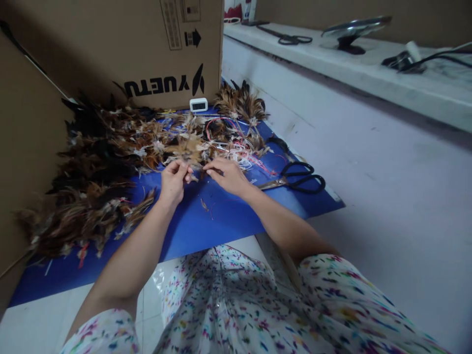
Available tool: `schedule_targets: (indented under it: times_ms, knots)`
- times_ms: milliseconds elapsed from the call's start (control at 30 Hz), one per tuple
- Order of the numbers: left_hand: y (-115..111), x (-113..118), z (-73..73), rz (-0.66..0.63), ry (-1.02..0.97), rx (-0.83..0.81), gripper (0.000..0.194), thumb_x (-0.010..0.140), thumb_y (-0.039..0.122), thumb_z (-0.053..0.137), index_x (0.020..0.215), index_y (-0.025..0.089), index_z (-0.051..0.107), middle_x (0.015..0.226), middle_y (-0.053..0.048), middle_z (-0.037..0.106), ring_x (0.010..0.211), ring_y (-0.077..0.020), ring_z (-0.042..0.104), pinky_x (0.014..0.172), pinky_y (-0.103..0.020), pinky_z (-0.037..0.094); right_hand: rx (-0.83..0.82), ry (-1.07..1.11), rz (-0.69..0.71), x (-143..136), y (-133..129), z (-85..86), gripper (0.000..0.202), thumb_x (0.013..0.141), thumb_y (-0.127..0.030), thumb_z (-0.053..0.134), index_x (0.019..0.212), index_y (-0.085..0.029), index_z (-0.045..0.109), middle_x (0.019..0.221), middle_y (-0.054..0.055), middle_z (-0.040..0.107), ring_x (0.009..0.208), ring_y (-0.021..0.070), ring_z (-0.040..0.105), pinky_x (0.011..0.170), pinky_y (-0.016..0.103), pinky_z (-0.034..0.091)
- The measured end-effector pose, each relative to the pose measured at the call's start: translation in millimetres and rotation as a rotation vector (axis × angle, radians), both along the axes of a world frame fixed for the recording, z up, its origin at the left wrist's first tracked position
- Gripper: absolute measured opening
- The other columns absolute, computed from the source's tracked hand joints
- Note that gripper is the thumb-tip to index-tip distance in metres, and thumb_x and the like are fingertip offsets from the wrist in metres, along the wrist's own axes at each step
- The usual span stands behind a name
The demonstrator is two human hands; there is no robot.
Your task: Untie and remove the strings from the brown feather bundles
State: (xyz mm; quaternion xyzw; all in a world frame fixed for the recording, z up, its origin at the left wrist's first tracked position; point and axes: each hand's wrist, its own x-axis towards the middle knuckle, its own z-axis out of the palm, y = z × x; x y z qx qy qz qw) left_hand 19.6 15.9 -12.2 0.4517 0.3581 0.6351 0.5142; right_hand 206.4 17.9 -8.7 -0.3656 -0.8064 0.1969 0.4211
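Observation:
Over the blue board, my left hand (173, 181) has thumb and forefinger pinched together. A tan feather tuft (186, 146) fans out just beyond these fingers and appears held at its base. My right hand (227, 174) is close by on the right, thumb and forefinger closed; whatever lies between them is too small to make out. Beyond the hands spreads a pile of brown and black feathers (140, 132). Red and white strings (243, 152) lie tangled beyond my right hand. Black-handled scissors (295, 178) rest to its right.
The blue board (221, 223) lies under everything. A cardboard box (110, 49) stands behind, with a small white digital clock (198, 104) before it. More feather bunches (88, 216) cover the left side. On the right ledge (313, 59) are another pair of scissors (291, 38) and a cable (438, 58).

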Motion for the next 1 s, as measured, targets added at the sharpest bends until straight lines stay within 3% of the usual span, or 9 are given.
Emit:
schedule_targets:
  times_ms: [133, 300, 467, 600, 733, 900, 1000]
  knots:
    - [7.3, -6.1, -1.8, 0.085, -0.041, 0.019, 0.056, 0.056, 0.056, 0.091, 0.066, 0.018, 0.051, 0.059, 0.006, 0.059, 0.042, -0.0026, 0.044, 0.040, -0.016, 0.033, -0.016, -0.068, -0.029, -2.4, 3.1, -7.2, 0.024, 0.089, -0.013, 0.054, 0.098, -0.018, 0.075, 0.089, 0.005, 0.068, 0.076, 0.0144, 0.058, 0.078, 0.028, 0.046]
    - [10.7, -9.8, -0.4, 0.151, -0.070, 0.010, 0.048, 0.065, 0.047, 0.088, 0.067, 0.019, 0.050, 0.058, 0.006, 0.057, 0.041, -0.0023, 0.042, 0.040, -0.017, 0.033, -0.101, -0.123, -0.068, -13.3, 5.3, -12.0, 0.024, 0.086, -0.009, 0.055, 0.097, -0.015, 0.075, 0.090, 0.006, 0.068, 0.076, 0.0139, 0.058, 0.078, 0.028, 0.046]
    - [13.7, -15.0, 1.2, 0.213, -0.077, -0.018, 0.040, 0.076, 0.039, 0.083, 0.068, 0.019, 0.049, 0.059, 0.006, 0.057, 0.041, -0.0024, 0.042, 0.040, -0.016, 0.033, -0.128, -0.373, -0.023, -30.4, 2.2, 4.9, 0.024, 0.088, -0.009, 0.054, 0.100, -0.014, 0.075, 0.099, 0.009, 0.070, 0.088, 0.0175, 0.062, 0.084, 0.030, 0.045]
    - [18.4, -19.5, -3.1, 0.215, -0.044, 0.005, 0.038, 0.082, 0.039, 0.078, 0.070, 0.020, 0.048, 0.060, 0.007, 0.056, 0.042, -0.0025, 0.043, 0.040, -0.015, 0.033, -0.147, -0.611, -0.084, -42.7, 0.8, 20.1, 0.023, 0.092, -0.015, 0.055, 0.106, -0.014, 0.074, 0.109, 0.014, 0.070, 0.099, 0.0235, 0.065, 0.083, 0.033, 0.046]
    - [21.3, -20.4, -7.1, 0.225, -0.035, 0.009, 0.036, 0.083, 0.040, 0.077, 0.071, 0.020, 0.049, 0.060, 0.007, 0.056, 0.041, -0.0024, 0.043, 0.040, -0.016, 0.032, -0.163, -0.741, -0.141, -54.3, 2.6, 19.5, 0.021, 0.093, -0.021, 0.061, 0.108, -0.014, 0.073, 0.113, 0.018, 0.070, 0.100, 0.0284, 0.067, 0.077, 0.036, 0.048]
    - [20.9, -18.8, -7.3, 0.216, -0.057, 0.000, 0.037, 0.081, 0.040, 0.079, 0.071, 0.019, 0.050, 0.060, 0.007, 0.057, 0.041, -0.0019, 0.043, 0.039, -0.015, 0.032, -0.130, -0.749, -0.161, -62.1, 4.9, 6.6, 0.028, 0.097, -0.012, 0.045, 0.111, -0.009, 0.070, 0.115, 0.022, 0.070, 0.103, 0.0299, 0.067, 0.079, 0.037, 0.049]
    - [20.3, -17.5, -7.3, 0.224, -0.081, -0.016, 0.036, 0.079, 0.038, 0.081, 0.071, 0.019, 0.051, 0.059, 0.007, 0.058, 0.041, -0.0019, 0.043, 0.039, -0.015, 0.032, -0.177, -0.633, -0.157, -58.0, 5.5, 2.1, 0.026, 0.097, -0.013, 0.046, 0.107, -0.009, 0.070, 0.114, 0.020, 0.070, 0.100, 0.0265, 0.067, 0.081, 0.035, 0.048]
